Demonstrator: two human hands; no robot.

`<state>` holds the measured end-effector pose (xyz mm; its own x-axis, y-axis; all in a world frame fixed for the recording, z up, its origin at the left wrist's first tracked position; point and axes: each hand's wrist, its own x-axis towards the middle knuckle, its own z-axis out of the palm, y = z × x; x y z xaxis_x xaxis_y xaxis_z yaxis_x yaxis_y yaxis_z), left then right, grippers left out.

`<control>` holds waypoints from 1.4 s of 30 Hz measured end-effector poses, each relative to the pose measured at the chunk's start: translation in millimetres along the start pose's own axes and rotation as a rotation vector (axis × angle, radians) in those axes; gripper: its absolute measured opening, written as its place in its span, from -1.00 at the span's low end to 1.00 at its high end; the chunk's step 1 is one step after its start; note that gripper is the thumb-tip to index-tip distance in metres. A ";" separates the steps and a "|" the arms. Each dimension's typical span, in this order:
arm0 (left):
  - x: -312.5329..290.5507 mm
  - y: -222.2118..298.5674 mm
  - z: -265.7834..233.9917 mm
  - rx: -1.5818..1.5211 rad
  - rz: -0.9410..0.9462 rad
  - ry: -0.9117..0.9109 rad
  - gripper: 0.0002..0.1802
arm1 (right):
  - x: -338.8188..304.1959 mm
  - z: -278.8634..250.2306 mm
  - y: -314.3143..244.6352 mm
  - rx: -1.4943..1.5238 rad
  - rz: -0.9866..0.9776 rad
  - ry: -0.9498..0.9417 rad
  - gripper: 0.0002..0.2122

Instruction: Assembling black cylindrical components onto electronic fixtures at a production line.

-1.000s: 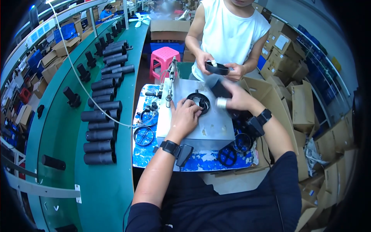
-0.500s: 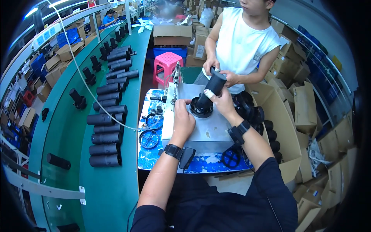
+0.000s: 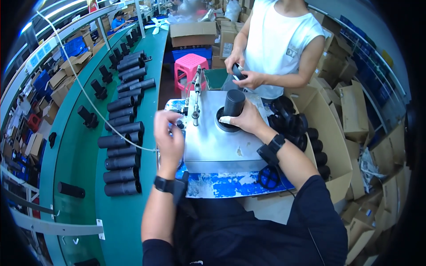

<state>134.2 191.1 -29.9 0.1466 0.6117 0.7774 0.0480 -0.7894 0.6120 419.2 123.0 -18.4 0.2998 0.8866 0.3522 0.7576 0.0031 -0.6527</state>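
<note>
A black ribbed cylinder (image 3: 234,103) stands nearly upright in a round black holder (image 3: 227,127) on top of a metal box (image 3: 213,150). My right hand (image 3: 248,117) is closed around its lower part, with a white wrap on the thumb. At the box's left side, my left hand (image 3: 168,137) is raised with its fingers curved and apart. Close to those fingertips is a small black knob (image 3: 180,124); whether they touch it, I cannot tell. A metal clamp with a rod (image 3: 196,99) rises from the box's left part, near the holder.
Many black cylinders (image 3: 122,162) lie in a row on the green conveyor (image 3: 124,221) to the left. Across the box, a co-worker's hands (image 3: 246,77) hold a black part. A carton (image 3: 335,177) with black parts stands right; a pink stool (image 3: 191,66) stands beyond.
My left hand has moved left, away from the holder. The cylinder has gone from tilted to nearly upright in my right hand. The co-worker's hands are now apart from it.
</note>
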 end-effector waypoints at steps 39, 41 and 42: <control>-110.5 177.3 -125.2 0.099 -0.250 0.080 -0.39 | -97.6 -2.3 -184.3 0.341 -0.777 -0.223 -0.27; -124.6 166.1 -129.3 0.250 -0.201 0.053 -0.32 | -140.7 59.9 -183.8 0.265 -0.884 -0.258 -0.35; -132.0 153.3 -137.4 0.357 -0.156 -0.023 -0.25 | -153.3 88.9 -178.1 0.276 -0.921 -0.269 -0.34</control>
<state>-13.6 -3.4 -18.8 0.1326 0.7277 0.6730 0.4114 -0.6581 0.6305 186.8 27.7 -15.7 -0.5037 0.5598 0.6580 0.4570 0.8190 -0.3469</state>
